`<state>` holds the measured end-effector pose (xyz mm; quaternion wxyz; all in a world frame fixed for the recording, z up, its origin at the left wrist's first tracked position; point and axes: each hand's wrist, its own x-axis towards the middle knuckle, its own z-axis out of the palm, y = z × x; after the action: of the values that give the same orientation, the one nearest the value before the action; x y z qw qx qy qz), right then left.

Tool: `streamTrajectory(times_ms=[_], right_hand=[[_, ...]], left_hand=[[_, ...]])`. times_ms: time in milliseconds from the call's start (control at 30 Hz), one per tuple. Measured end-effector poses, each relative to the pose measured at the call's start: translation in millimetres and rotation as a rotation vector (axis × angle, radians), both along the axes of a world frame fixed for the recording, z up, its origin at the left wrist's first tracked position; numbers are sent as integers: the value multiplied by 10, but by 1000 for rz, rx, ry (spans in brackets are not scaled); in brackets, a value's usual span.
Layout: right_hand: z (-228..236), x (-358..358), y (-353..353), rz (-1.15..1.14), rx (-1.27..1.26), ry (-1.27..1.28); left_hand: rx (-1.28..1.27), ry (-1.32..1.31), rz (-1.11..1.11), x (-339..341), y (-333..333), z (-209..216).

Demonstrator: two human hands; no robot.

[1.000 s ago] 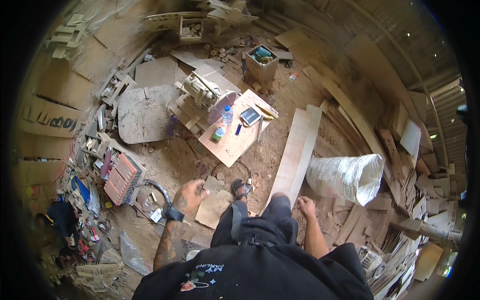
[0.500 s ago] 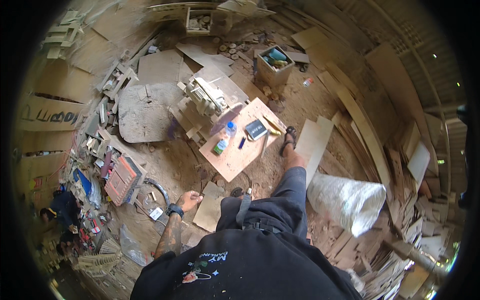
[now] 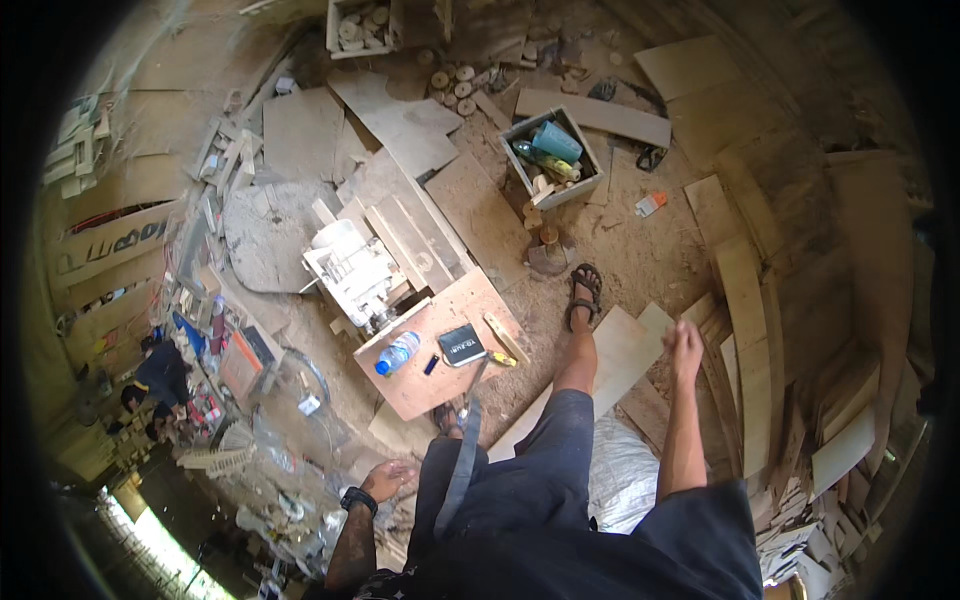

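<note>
My left hand (image 3: 388, 480), with a dark watch at the wrist, is low beside my left thigh. Its fingers stretch out and hold nothing. On the other side, my right hand (image 3: 684, 350) hangs over the boards with its fingers curled and nothing visible in them. Between the hands and farther ahead is a wooden worktop (image 3: 405, 393). On it lie a blue-capped plastic bottle (image 3: 398, 352), a black flat box or book (image 3: 461, 345), a small dark blue object (image 3: 432, 364) and a yellow-handled tool (image 3: 500, 357). A pale machine (image 3: 350, 270) adjoins the worktop. Neither hand touches these.
Ahead stands a wooden box (image 3: 597, 180) holding a teal container. Long boards (image 3: 740, 310) lie along the right, and a whitish plastic sack (image 3: 618, 470) is beside my right leg. Offcuts and tools crowd the left, where another person (image 3: 160, 375) is low down.
The view has shifted and my right hand has come into sight. My left hand's fingers have straightened. The bottle, upright before, now lies on its side with its cap toward the lower left.
</note>
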<state>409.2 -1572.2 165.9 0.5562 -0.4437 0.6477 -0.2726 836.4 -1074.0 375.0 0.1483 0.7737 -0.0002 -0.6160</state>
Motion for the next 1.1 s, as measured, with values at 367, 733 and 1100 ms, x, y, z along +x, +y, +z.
streamTrajectory(times_ms=[367,733,1100], right_hand=[[-1625,1243,-2226,704,25,688],[-2668,2834,-3870,675,-139,831],[-4652,2386,-3984,590,-237,859]], left_hand=[[155,-186,242,-560,-1499,-236],[478,-33,586,-1347,-786,-522],[437,-38,56,-1100,-1567,-2086]])
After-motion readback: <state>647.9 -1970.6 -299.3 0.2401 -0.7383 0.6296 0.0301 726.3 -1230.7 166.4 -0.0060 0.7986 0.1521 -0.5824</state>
